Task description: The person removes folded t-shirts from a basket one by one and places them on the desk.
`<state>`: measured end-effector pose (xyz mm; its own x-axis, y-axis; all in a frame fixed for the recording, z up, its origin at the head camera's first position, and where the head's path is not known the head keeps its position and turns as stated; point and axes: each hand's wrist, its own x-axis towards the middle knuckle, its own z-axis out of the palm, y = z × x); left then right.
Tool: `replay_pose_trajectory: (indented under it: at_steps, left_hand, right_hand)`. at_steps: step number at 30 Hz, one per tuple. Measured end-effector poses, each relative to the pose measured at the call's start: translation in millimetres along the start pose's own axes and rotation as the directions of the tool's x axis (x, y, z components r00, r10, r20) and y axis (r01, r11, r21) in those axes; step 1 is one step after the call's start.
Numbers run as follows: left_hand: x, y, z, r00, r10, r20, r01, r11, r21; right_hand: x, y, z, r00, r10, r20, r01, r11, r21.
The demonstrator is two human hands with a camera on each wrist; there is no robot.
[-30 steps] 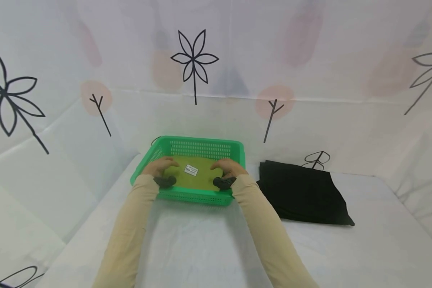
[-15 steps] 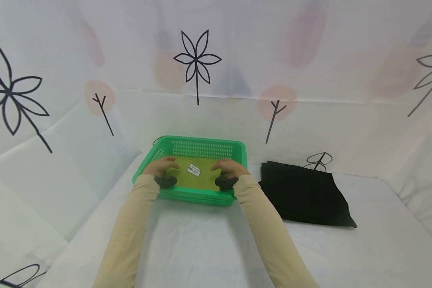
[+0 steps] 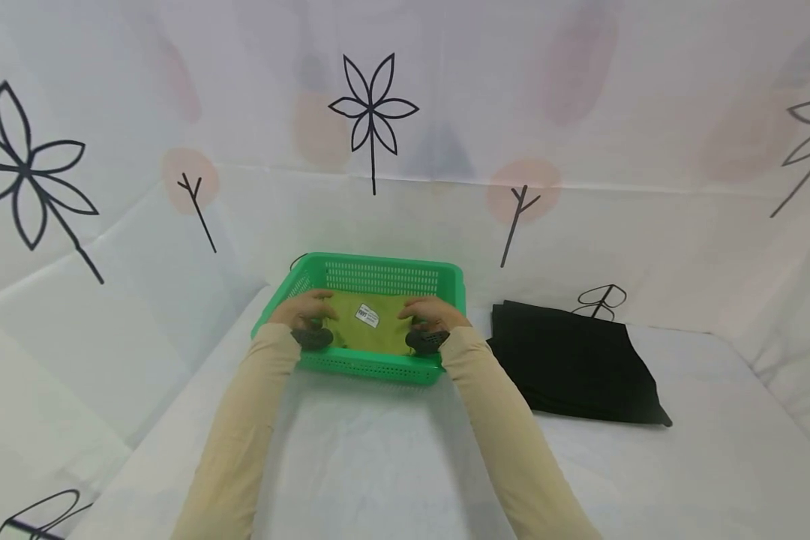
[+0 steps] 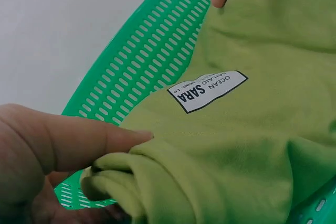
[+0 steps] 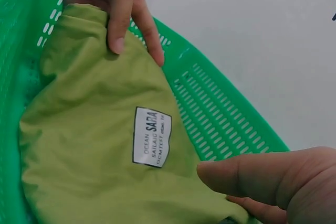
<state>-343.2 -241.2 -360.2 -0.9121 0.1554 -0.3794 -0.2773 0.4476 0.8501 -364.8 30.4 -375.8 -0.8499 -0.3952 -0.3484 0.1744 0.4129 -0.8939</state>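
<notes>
A folded yellow-green garment (image 3: 371,339) with a white printed patch (image 4: 207,92) lies within a green plastic basket (image 3: 394,264). My left hand (image 3: 304,309) pinches its left side; in the left wrist view the thumb presses on rolled layers with fingers beneath. At the opposite side my right hand (image 3: 435,312) holds the garment's edge, thumb (image 5: 241,177) above and other fingers partly hidden below. The right wrist view also catches the left hand (image 5: 118,3) gripping the far end. Dark wrist devices hide part of both hands in the head view.
Folded black cloth (image 3: 574,364) lies right of the basket on the white-covered table (image 3: 371,457). Behind the basket rises a white curtain (image 3: 270,210) with flower drawings. The basket's front wall (image 3: 371,365) stands beneath both wrists.
The head view has shifted slightly. The garment's near edge looks a little raised and more creased, and its sides are gathered at both hands. Basket and black cloth stay in place.
</notes>
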Motion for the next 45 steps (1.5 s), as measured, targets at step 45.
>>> replay_pose_trajectory:
  at_steps: [45]
  left_hand:
    - [-18.8,18.0,-1.9,0.993,0.099,0.066,-0.087,0.982,-0.166]
  right_hand:
    - [-12.5,-7.2,8.1,0.988,-0.084,-0.131,0.105,0.98,0.17]
